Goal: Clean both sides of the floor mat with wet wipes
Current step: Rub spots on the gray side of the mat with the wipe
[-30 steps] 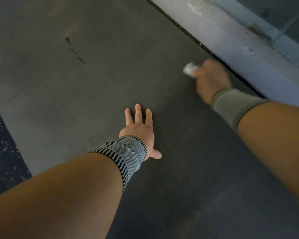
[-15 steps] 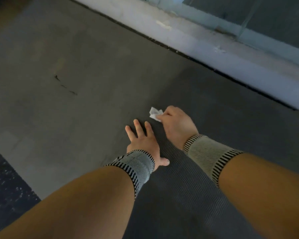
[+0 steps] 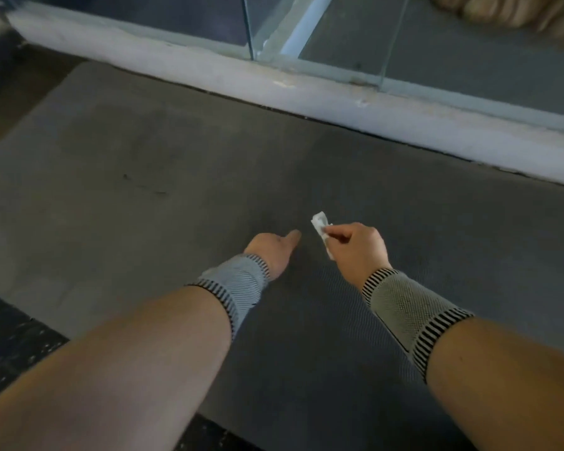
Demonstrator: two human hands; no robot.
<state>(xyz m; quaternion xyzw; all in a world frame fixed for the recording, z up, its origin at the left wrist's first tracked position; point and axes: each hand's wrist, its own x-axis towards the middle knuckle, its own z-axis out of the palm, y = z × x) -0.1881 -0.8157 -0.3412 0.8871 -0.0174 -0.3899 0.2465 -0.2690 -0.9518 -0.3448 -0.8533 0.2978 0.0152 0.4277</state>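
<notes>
1. Two hands are seen over the floor mat (image 3: 137, 164); the mat is taken as landmark for all places.
2. The wet wipe (image 3: 320, 226) is pinched in the curled fingers of the right hand (image 3: 355, 247), above the mat's middle; whether the wipe touches the mat cannot be told.
3. The left hand (image 3: 272, 249) is seen just beside the right one, thumb stuck out; its fingers are hidden under it, so closed or apart cannot be told. Contact with the mat is likely but not sure.
4. Handling, wipe (judged): light, limp, damp, easily bunched or torn; a wadded grip with a flat face pressed down is called for.
5. Handling, mat (judged): thin, soft, flexible, probably rubbery foam, light but wide and floppy. For the flip, a hold at a corner or along the near edge is suggested; peeling or folding over is better than lifting flat.
6. Look, mat: dark grey, large, laid flat on the floor; fine ribbed texture is visible near the wrists, a smoother duller look further off. Small dark marks (image 3: 144, 187) are seen on its left part.
7. Along the mat's far edge a pale sill (image 3: 306, 89) with glass panels (image 3: 453, 53) is seen; off its near left corner, dark speckled flooring (image 3: 10, 333).
8. Knit wrist bands (image 3: 407, 310) are worn on both wrists.
</notes>
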